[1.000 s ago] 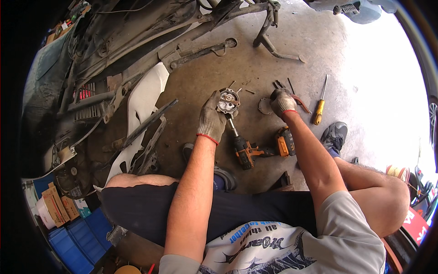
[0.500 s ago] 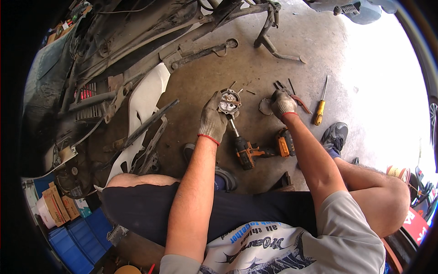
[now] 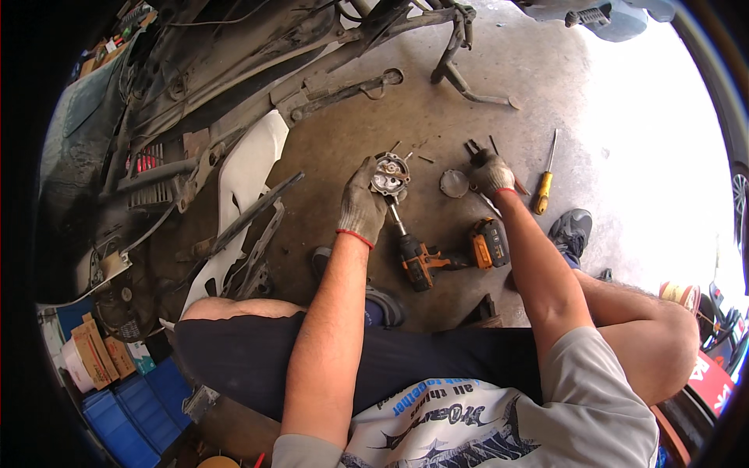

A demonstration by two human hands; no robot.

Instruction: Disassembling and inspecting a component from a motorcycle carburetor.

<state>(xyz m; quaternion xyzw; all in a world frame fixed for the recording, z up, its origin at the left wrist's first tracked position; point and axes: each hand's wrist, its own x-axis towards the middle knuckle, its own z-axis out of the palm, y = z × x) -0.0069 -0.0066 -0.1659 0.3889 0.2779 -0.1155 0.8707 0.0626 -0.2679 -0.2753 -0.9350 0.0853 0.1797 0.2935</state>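
Observation:
My left hand (image 3: pixel 361 203), in a grey glove with a red cuff, grips a round grey metal housing (image 3: pixel 389 174) held just above the concrete floor. My right hand (image 3: pixel 491 173), gloved the same, rests on the floor over dark pliers (image 3: pixel 473 148) and closes on small tools there; what it grips is hidden. A round metal cover (image 3: pixel 453 183) lies between the two hands. An orange and black cordless drill (image 3: pixel 420 261) lies below the housing, its bit pointing up toward it.
A yellow-handled screwdriver (image 3: pixel 544 187) lies right of my right hand. A white body panel (image 3: pixel 246 187) and dismantled dark vehicle parts (image 3: pixel 195 93) fill the left. Blue crates (image 3: pixel 136 402) and boxes sit lower left. My legs and a shoe (image 3: pixel 572 230) are folded below.
My right hand has shifted slightly up and left toward the pliers. My left hand keeps holding the housing in the same place.

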